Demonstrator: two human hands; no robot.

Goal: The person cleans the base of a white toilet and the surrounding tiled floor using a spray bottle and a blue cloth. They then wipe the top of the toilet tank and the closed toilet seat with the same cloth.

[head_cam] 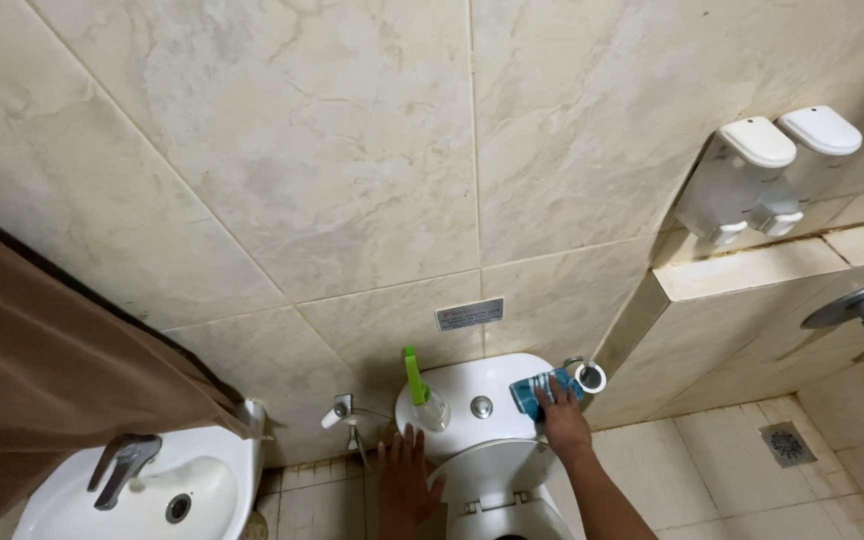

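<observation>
While the left hand (404, 480) is spread open against the toilet (497, 470) lid's edge, a blue cloth (542, 388) is pressed on the cistern (482, 385) by the right hand (562, 420), beside a green-capped bottle (422, 390).

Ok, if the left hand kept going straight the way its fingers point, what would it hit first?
Most likely the clear spray bottle with the green nozzle standing on the toilet tank. The left hand lies flat at the tank's left side, fingers pointing up toward the wall; the bottle sits just beyond them, though depth is hard to judge.
</observation>
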